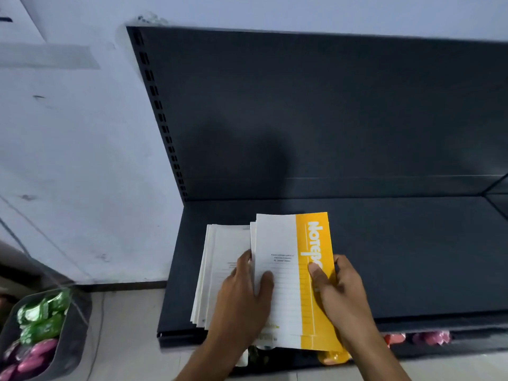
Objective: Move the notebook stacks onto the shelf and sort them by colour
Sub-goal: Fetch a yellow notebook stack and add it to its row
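A stack of notebooks with white covers and a yellow side band [286, 243] is held just above the dark shelf board [398, 257], near its left end. My left hand [244, 295] grips the stack's left edge, thumb on the top cover. My right hand [338, 290] grips the yellow edge from the right. Under my left hand a second stack of white notebooks [220, 257] lies flat on the shelf; its cover colour is hidden. The held stack overlaps it and hangs out past the shelf's front edge.
The shelf has a dark back panel [330, 119] and a slotted upright [159, 111] at its left. A grey bin [74, 350] with green and pink packets stands on the floor at lower left. Red and pink packets [417, 338] show on a lower shelf at the right.
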Demonstrator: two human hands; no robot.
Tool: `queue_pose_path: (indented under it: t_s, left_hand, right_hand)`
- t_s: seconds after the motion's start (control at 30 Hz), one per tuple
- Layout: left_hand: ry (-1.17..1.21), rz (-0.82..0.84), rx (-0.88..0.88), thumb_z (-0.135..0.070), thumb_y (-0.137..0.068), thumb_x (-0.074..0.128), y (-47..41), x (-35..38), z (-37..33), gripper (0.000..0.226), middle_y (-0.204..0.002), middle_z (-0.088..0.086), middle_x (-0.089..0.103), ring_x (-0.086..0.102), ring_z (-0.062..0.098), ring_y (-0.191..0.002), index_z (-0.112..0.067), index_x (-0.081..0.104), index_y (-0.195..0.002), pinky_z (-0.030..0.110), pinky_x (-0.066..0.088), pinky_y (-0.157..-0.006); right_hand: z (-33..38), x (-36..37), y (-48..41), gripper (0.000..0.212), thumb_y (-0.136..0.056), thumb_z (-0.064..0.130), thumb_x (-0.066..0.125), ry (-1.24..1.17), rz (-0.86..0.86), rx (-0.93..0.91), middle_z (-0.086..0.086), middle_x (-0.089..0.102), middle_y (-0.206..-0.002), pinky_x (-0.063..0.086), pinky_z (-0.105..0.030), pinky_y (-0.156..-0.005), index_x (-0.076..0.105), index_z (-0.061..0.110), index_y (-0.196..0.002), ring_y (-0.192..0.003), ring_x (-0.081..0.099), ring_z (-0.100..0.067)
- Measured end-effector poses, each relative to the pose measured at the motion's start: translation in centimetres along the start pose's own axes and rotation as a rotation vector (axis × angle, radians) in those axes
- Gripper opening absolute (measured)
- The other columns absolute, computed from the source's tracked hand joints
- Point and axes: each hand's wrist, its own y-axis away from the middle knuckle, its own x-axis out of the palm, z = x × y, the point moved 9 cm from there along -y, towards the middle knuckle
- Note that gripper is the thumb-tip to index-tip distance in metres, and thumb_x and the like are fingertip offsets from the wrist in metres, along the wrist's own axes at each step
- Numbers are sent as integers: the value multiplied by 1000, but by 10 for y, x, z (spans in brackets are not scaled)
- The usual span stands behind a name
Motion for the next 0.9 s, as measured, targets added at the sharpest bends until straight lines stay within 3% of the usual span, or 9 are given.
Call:
queue_pose_path:
  t_s: [0.07,0.17,0.27,0.37,0.47,0.53,0.7,0.9]
  left_hand:
    - [64,55,30,-34,-104,50,-4,8,-19,37,-117,-14,66,63,6,-94,-28,43,-139,15,49,-74]
    - [105,124,80,-30,-103,49,-8,28,-42,31,-107,-9,71,67,4,-78,-27,48,-134,21,53,-63]
    - [178,243,102,-28,-105,46,3,60,-77,41,-105,-9,66,67,1,-68,-26,38,-145,13,45,-47]
    - [199,323,143,-29,-106,45,17,87,-112,50,-102,-16,63,68,3,-65,-30,28,-153,9,45,-48]
    - [193,385,183,-28,-105,46,26,117,-148,48,-94,-24,60,63,-17,-70,-30,32,-152,5,45,-49]
    - [164,407,234,-27,-105,48,36,137,-176,50,-94,-24,58,60,-21,-71,-30,34,-152,3,44,-51]
    - [59,392,388,-36,-102,52,58,198,-246,48,-117,-23,63,59,-6,-84,-38,41,-149,3,40,-66]
    - [-5,424,485,-39,-101,54,93,296,-324,33,-94,-28,63,64,-10,-80,-36,54,-133,6,49,-58]
  right_hand:
    - [-7,-15,3,6,-103,24,63,-90,-20,57,1,79,-91,62,-51,-84,64,19,-101,-86,77,-23]
    - [-13,-40,9,6,-104,21,61,-156,-56,92,2,80,-96,62,-52,-86,64,18,-108,-88,79,-20]
    - [-17,-74,19,16,-103,19,62,-209,-130,104,5,79,-103,62,-48,-87,61,27,-117,-93,77,-17]
    - [-25,-115,27,22,-102,17,63,-252,-200,128,4,78,-109,60,-51,-91,60,27,-122,-98,76,-20]
    - [-40,-163,35,29,-101,16,65,-322,-245,159,2,78,-111,60,-52,-91,58,26,-128,-98,76,-22]
    - [-50,-196,39,32,-101,16,66,-364,-277,166,1,78,-112,60,-52,-91,59,26,-130,-99,76,-24]
    - [-77,-294,49,29,-100,12,67,-439,-357,161,1,79,-107,58,-55,-94,61,26,-124,-97,76,-26]
    - [-113,-415,59,35,-100,16,67,-450,-417,154,1,77,-111,58,-56,-93,58,27,-131,-99,75,-27]
